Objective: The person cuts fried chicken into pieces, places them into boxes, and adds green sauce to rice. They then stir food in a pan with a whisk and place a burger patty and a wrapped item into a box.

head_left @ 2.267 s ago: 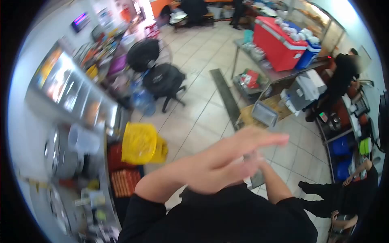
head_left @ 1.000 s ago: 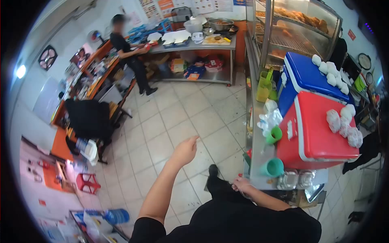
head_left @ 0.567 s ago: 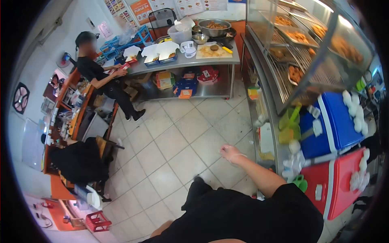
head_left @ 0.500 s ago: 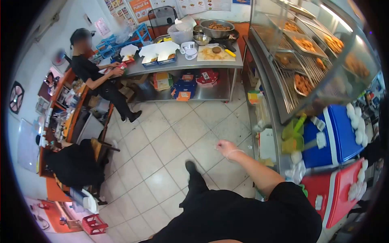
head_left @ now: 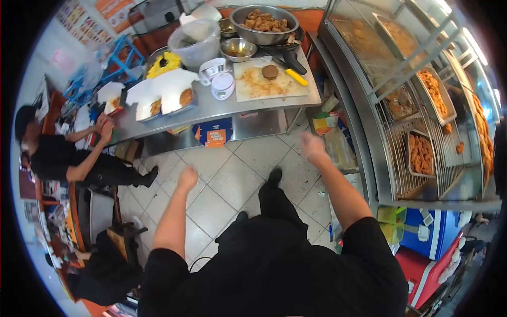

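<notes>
My left hand point(head_left: 187, 178) hangs over the floor in front of my body, its fingers curled in with nothing visible in them. Farther right, my right hand point(head_left: 315, 147) is smeared by motion, and its fingers cannot be made out. Neither hand touches anything I can see. Ahead on the steel table point(head_left: 211, 108) are a cutting board point(head_left: 251, 91) with a brown round patty point(head_left: 270, 72), a yellow-handled knife point(head_left: 297, 77), a white kitchen scale point(head_left: 223, 84) and white-lidded takeaway boxes point(head_left: 177, 94) holding fried pieces.
A co-worker point(head_left: 50, 158) stands at the table's left end, hands on a small red box point(head_left: 107, 129). Another person point(head_left: 105, 272) sits lower left. A glass display cabinet point(head_left: 391, 127) with fried food trays and a blue cooler point(head_left: 430, 230) line the right. Tiled floor point(head_left: 216, 185) lies below me.
The table and cabinet now appear closer, with my view shifted forward and right. My left hand has come into view. My right hand is now higher and farther right in the picture.
</notes>
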Available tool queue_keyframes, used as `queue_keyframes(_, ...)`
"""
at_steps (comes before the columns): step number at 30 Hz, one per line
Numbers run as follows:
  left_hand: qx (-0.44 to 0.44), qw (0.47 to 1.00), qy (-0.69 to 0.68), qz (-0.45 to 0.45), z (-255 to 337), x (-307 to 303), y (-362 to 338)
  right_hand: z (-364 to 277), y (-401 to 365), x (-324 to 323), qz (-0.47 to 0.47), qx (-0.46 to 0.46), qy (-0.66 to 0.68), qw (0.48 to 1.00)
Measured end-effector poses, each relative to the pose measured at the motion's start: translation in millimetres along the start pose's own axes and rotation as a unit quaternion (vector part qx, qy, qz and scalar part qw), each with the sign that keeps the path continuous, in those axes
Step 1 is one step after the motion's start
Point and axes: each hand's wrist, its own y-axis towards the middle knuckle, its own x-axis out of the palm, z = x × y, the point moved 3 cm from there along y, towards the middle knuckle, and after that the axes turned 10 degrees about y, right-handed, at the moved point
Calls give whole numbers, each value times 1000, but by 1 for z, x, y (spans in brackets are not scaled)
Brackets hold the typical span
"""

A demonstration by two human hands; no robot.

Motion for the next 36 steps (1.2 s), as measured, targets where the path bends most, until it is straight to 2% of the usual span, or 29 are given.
queue_keyframes(1,73,991,-58,95,47,-33,46,-22,33,-21,19,-19,-22,999)
queue_keyframes(2,124,979,-120,109,115,-84,71,-39,70,-35,37,-38,-44,998)
queue_keyframes(4,138,974,-155,91,218,-124,131,-37,149,-35,150,-130,-28,980)
queue_keyframes(5,161,970,-167,78,262,-131,160,-44,186,-37,141,-123,-23,982)
queue_keyframes(6,181,965,-180,67,306,-133,184,-60,219,-47,146,-154,-51,976)
queue_keyframes(7,167,963,-195,87,344,-130,202,-72,247,-48,149,-183,-76,969)
queue_keyframes(8,160,960,-205,107,380,-129,221,-74,277,-42,146,-172,-67,972)
queue_keyframes(9,136,971,-146,131,415,-134,233,-74,301,-32,99,-161,-136,973)
queue_keyframes(10,109,978,-90,154,439,-141,237,-74,316,-22,45,-155,-207,965)
queue_keyframes(12,81,985,-67,140,468,-139,251,-81,328,-15,22,-124,-231,965)
queue_keyframes(14,52,989,-51,128,480,-137,262,-89,334,-18,-24,-72,-252,965)
queue_keyframes(15,66,990,-31,118,480,-133,266,-92,330,-23,-36,-70,-258,963)
queue_keyframes(17,70,992,-16,104,479,-129,271,-96,321,-36,-91,-21,-181,979)
queue_keyframes(18,90,990,3,104,476,-128,268,-95,315,-44,-100,-19,-184,978)
queue_keyframes(20,106,990,20,94,468,-125,260,-82,298,-66,-101,40,-80,991)
queue_keyframes(22,144,986,-6,87,464,-123,252,-70,281,-91,-140,41,-57,988)
queue_keyframes(23,135,988,-8,80,461,-119,251,-60,273,-101,-173,42,-28,984)
queue_keyframes(24,147,983,-70,91,458,-115,248,-42,266,-105,-184,43,-29,982)
queue_keyframes(25,160,973,-131,102,454,-113,246,-22,258,-106,-182,10,-10,983)
queue_keyframes(26,155,975,-129,97,452,-113,245,-8,254,-106,-178,-23,9,984)
queue_keyframes(28,198,956,-169,133,453,-120,242,8,254,-109,-166,-21,4,986)
queue_keyframes(30,196,960,-166,114,451,-122,244,7,261,-117,-131,-43,-3,990)
queue_keyframes(32,196,963,-163,91,450,-121,244,6,274,-113,-155,-27,-24,987)
queue_keyframes(36,234,951,-172,107,453,-126,245,-20,298,-111,-196,-7,-44,980)
